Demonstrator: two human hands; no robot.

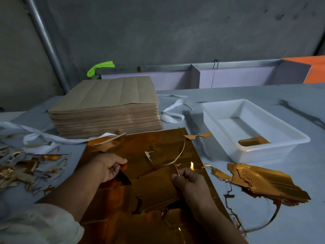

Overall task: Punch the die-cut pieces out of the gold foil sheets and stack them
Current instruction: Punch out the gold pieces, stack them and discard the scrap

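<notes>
- One large gold foil sheet (158, 147) lies flat on the grey table (295, 224), directly before the person and under both hands.
- Left hand (109, 167): fingers curled, pinching the foil at the sheet's left part, where a corner is lifted.
- Right hand (190, 180): thumb and fingers clenched on one partly freed gold die-cut piece (158, 189) at the middle of the sheet; a thin trim strip (181, 154) arcs up just beside this hand.
- One fanned stack of punched gold pieces (269, 184) rests on the table right of the sheet, near it; the number in it cannot be told.
- One white rectangular plastic tray (218, 111) stands behind that stack and holds gold foil (253, 141) in its near corner; whether this is one piece or several cannot be told.
- One tall stack of brown paper sheets (109, 106) stands behind the foil sheet, touching its far edge.
- One heap of gold and white offcuts (26, 169) lies at the left.
- Loose white strips (174, 113) lie between the brown stack and the tray.
</notes>
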